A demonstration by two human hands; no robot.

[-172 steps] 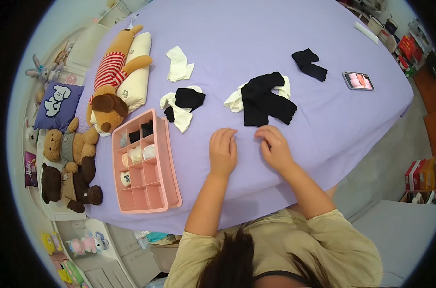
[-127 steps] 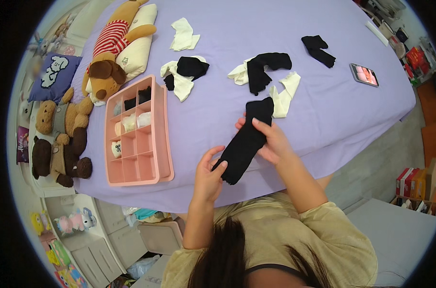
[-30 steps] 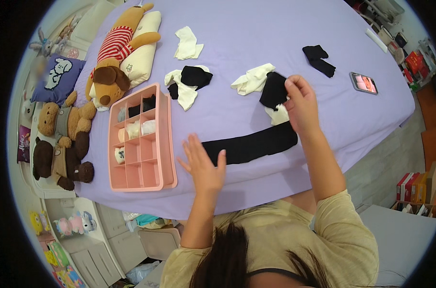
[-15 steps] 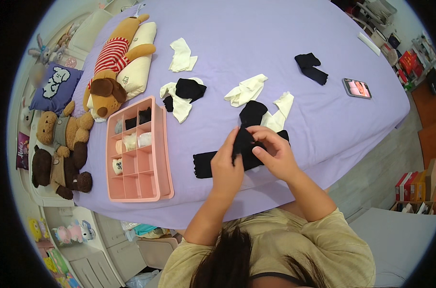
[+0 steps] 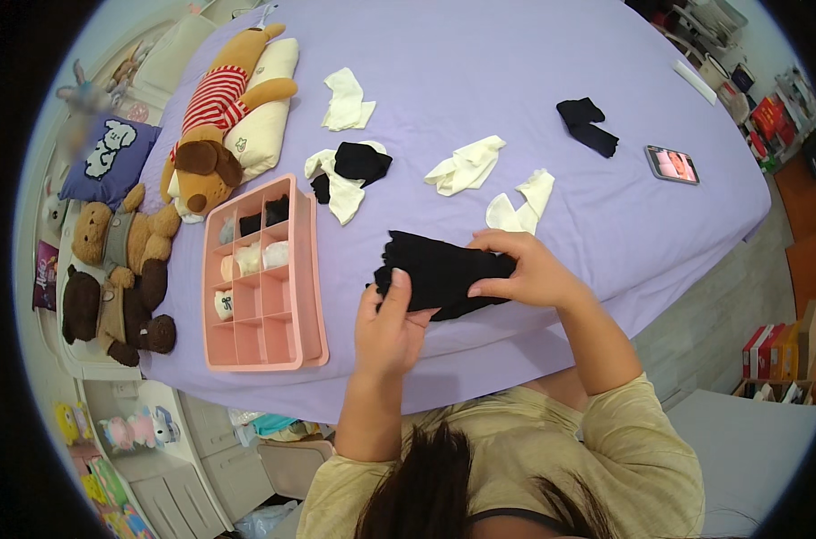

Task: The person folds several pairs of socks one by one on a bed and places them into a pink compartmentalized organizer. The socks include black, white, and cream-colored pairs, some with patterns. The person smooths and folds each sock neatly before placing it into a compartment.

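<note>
A black sock (image 5: 435, 269) with a ruffled cuff is stretched sideways between my two hands, above the bed's near edge. My left hand (image 5: 388, 328) pinches the cuff end, thumb on top. My right hand (image 5: 534, 274) grips the other end between thumb and fingers. Beneath it lies another black sock (image 5: 468, 309), mostly hidden. Just beyond my right hand rests a white sock (image 5: 522, 205), and a second white sock (image 5: 465, 165) lies farther off. To the left stands a pink divided box (image 5: 311, 301) with rolled socks in several compartments; others are bare.
Farther back on the purple bedsheet (image 5: 480, 63) lie a white sock (image 5: 346, 101), a white-and-black sock pile (image 5: 347, 175) and a black sock (image 5: 589, 126). A phone (image 5: 671, 165) lies at the right. Along the left are a plush dog (image 5: 215, 121) and two teddy bears (image 5: 125, 238).
The bunched black sock has been spread out and brought over the lower one. My left hand moved left to its cuff; my right hand shifted slightly right and up.
</note>
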